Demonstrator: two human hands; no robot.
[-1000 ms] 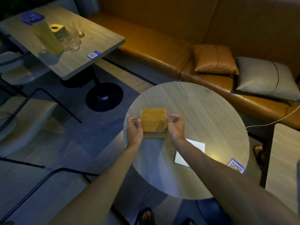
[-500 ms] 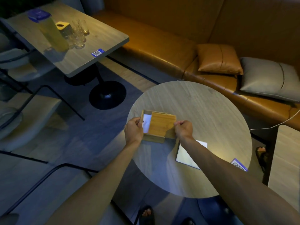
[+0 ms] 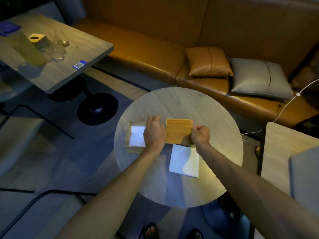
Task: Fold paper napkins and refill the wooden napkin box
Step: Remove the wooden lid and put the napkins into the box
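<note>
- The round surface (image 3: pixel 181 104) carried all the task things; it stood in front of an orange sofa (image 3: pixel 138 49) with a tan cushion (image 3: pixel 207 62) and a grey cushion (image 3: pixel 259 78)
- A second, rectangular surface (image 3: pixel 72 54) at the upper left held a yellow jug (image 3: pixel 25 49) and some glasses (image 3: pixel 57 45)
- The wooden napkin box (image 3: pixel 128 135) sat on the left part of the round surface, open at the top, with white napkins (image 3: pixel 137 138) inside
- A stack of white napkins (image 3: pixel 183 161) lay flat on the surface, near the box and just below the lid
- The wooden lid (image 3: pixel 178 130) was beside the box on its right, fully off it, and seemed to be lifted a little above the surface
- The left hand (image 3: pixel 154 133) rested over the right side of the box, its fingers curled down at the far rim next to the left edge of the lid; whether they gripped anything I could not tell
- The right hand (image 3: pixel 200 135) pinched the right edge of the lid, fingers pressed together on it
</note>
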